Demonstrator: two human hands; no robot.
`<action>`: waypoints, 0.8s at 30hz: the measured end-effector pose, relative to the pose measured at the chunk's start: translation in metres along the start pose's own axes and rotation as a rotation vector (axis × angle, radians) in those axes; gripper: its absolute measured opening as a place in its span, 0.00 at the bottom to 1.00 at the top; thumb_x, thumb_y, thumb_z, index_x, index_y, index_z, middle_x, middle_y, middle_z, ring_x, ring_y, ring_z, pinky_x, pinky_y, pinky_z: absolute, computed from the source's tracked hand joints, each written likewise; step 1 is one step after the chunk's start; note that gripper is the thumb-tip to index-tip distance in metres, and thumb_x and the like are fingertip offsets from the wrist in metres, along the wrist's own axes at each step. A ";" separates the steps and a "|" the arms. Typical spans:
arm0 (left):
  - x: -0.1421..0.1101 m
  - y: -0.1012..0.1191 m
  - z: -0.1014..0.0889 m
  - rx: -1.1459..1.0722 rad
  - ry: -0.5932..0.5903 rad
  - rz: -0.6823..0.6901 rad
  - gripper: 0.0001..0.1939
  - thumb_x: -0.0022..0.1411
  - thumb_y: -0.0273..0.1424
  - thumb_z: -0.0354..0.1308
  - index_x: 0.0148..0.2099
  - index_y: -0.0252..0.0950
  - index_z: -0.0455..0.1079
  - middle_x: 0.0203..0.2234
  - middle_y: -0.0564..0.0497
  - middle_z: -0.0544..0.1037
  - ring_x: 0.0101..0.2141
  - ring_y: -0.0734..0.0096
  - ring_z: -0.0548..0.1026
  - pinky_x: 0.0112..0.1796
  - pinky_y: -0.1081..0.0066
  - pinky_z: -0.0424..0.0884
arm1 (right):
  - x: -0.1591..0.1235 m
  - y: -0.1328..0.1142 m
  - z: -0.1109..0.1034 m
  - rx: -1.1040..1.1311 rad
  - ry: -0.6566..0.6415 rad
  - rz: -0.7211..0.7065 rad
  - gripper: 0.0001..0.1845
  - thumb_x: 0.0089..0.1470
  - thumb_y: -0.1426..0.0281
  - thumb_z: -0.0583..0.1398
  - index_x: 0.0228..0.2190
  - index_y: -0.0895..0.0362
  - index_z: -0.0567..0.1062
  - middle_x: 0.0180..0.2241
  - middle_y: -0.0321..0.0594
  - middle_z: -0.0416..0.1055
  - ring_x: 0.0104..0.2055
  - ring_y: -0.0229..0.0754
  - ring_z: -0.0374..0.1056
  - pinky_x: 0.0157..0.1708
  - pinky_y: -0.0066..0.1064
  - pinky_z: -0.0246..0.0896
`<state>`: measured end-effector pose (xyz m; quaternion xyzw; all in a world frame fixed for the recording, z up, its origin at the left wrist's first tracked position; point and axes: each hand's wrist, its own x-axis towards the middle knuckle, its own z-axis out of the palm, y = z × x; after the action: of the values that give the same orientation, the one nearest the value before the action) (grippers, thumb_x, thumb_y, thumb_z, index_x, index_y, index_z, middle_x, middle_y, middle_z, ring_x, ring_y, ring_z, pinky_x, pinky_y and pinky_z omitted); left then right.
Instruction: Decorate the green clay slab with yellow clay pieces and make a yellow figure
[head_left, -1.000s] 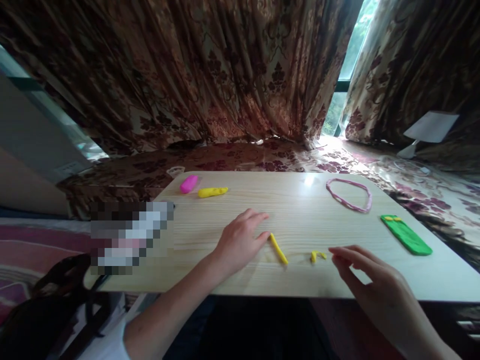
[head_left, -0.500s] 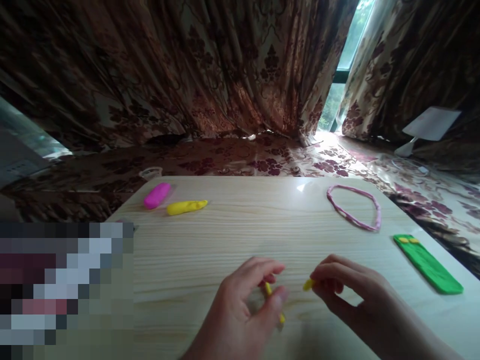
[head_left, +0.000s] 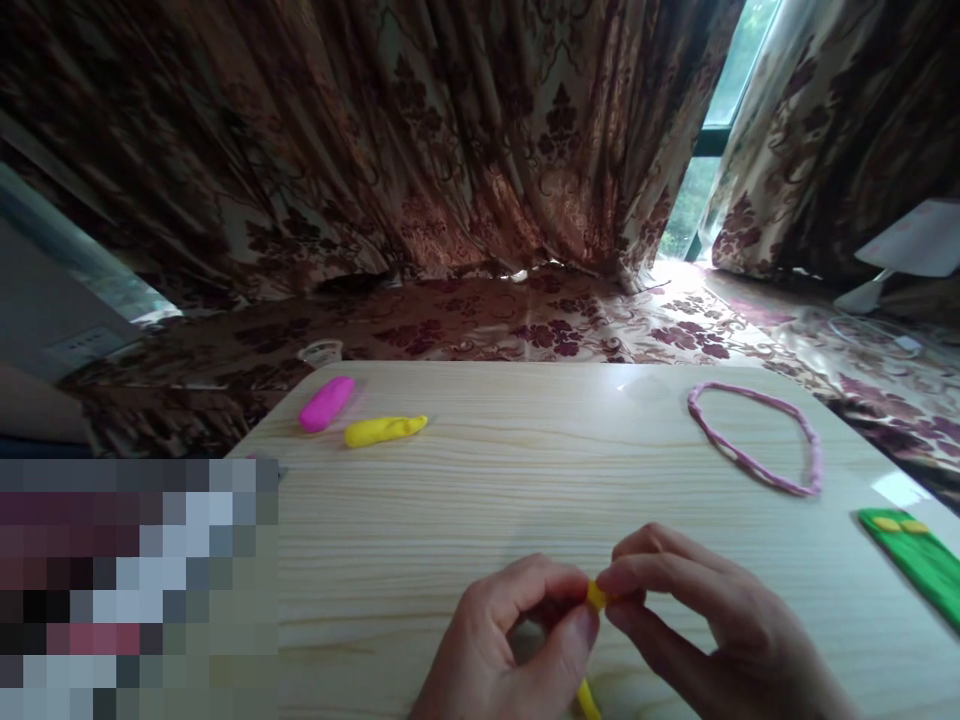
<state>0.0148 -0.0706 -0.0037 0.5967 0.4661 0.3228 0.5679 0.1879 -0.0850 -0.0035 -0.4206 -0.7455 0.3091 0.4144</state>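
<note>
Between my two hands is a small piece of yellow modelling clay (head_left: 596, 596). My left hand (head_left: 517, 630) pinches it between thumb and forefinger from the left. From the right, the fingertips of my right hand (head_left: 690, 610) grip the same piece, hiding part of it. Below the fingers, a thin yellow clay strip (head_left: 587, 698) shows on the table, partly covered by my left hand. Over to the right lies a flat green clay slab (head_left: 919, 565) with two small yellow pieces at its upper end.
A pink clay block (head_left: 327, 403) and a yellow clay roll (head_left: 384, 431) lie at the table's (head_left: 480, 470) far left. A twisted pink clay ring (head_left: 757, 470) is at the far right. Behind stands a white lamp (head_left: 911, 240); the lower left is pixelated.
My left hand has moved to the right and closed on the yellow clay piece that my right hand held. The view has shifted, so the green slab now runs off the right edge.
</note>
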 end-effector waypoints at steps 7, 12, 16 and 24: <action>-0.016 0.007 -0.001 -0.097 0.016 -0.158 0.10 0.55 0.35 0.57 0.37 0.39 0.75 0.32 0.50 0.77 0.35 0.64 0.73 0.37 0.71 0.67 | -0.008 -0.010 -0.004 -0.059 -0.104 -0.065 0.23 0.52 0.80 0.58 0.48 0.48 0.69 0.33 0.39 0.68 0.32 0.37 0.68 0.29 0.26 0.65; -0.032 0.018 -0.004 -0.031 -0.125 -0.044 0.10 0.57 0.35 0.55 0.33 0.36 0.75 0.26 0.51 0.74 0.31 0.67 0.70 0.33 0.72 0.64 | -0.020 -0.029 -0.003 -0.180 -0.079 -0.116 0.19 0.54 0.77 0.56 0.46 0.47 0.72 0.31 0.39 0.69 0.28 0.37 0.66 0.26 0.27 0.63; -0.050 0.024 -0.003 -0.011 -0.150 0.001 0.12 0.59 0.35 0.53 0.28 0.35 0.72 0.22 0.54 0.70 0.29 0.71 0.68 0.33 0.73 0.62 | -0.036 -0.045 0.006 -0.233 0.004 -0.149 0.14 0.56 0.76 0.54 0.41 0.52 0.75 0.30 0.42 0.69 0.30 0.39 0.66 0.27 0.28 0.63; -0.087 0.024 -0.002 -0.070 -0.183 0.075 0.12 0.62 0.33 0.51 0.30 0.34 0.71 0.23 0.54 0.71 0.30 0.73 0.67 0.35 0.73 0.62 | -0.065 -0.068 0.018 -0.074 0.046 -0.057 0.15 0.56 0.75 0.56 0.43 0.49 0.73 0.33 0.37 0.69 0.33 0.36 0.67 0.32 0.27 0.63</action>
<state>-0.0134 -0.1481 0.0325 0.6205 0.3782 0.3041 0.6160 0.1663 -0.1752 0.0195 -0.4213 -0.7582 0.2597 0.4244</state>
